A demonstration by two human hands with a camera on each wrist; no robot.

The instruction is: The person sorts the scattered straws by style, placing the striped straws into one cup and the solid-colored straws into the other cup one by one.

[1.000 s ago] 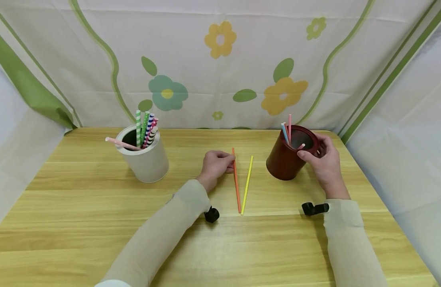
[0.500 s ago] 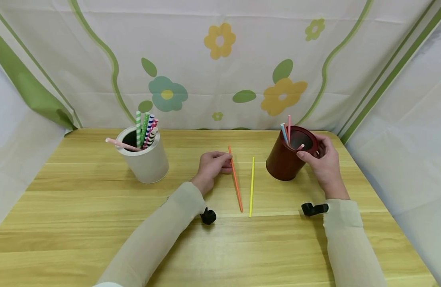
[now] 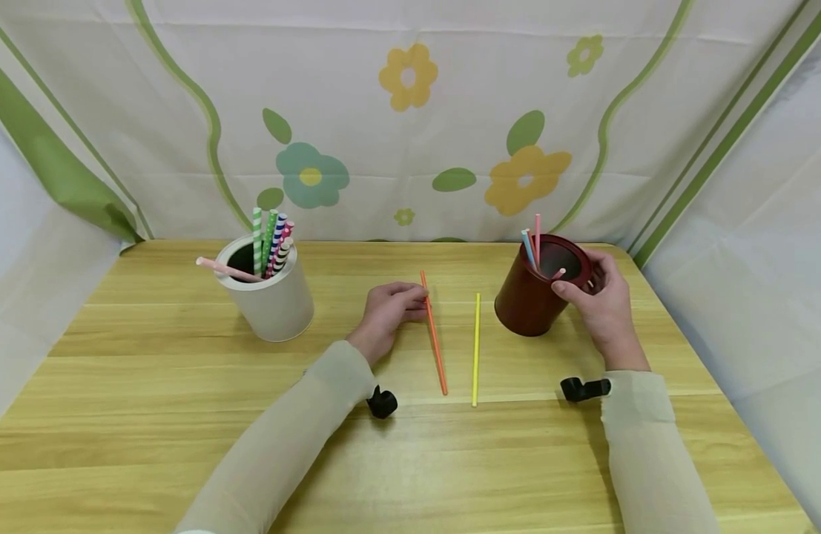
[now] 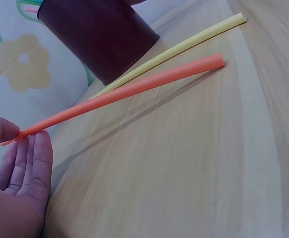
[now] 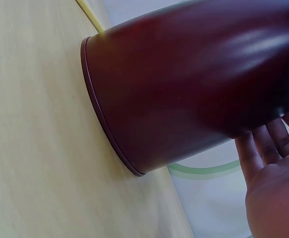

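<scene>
Between thumb and fingertips my left hand (image 3: 388, 315) pinches an orange straw (image 3: 434, 341) near its far end. The left wrist view shows the orange straw (image 4: 134, 91) raised a little, its shadow falling on the wood. A yellow straw (image 3: 477, 348) lies on the table to its right. My right hand (image 3: 600, 308) grips the dark red cup (image 3: 526, 297) at its upper right side, thumb by the rim and fingers around the far side. This cup stands upright and contains blue and pink straws (image 3: 538, 236). In the right wrist view, fingers (image 5: 266, 144) touch the cup's wall.
A white cup (image 3: 277, 308) stands at the back left with several patterned straws (image 3: 268, 241) in it. One pale pink straw (image 3: 223, 268) leans out over its left rim. Behind the wooden table (image 3: 143, 415) hangs a flowered curtain (image 3: 410, 141).
My left hand has drawn the orange straw a little to the left. The yellow straw has shifted slightly right, so the gap between them is wider. My right hand and the red cup stay put.
</scene>
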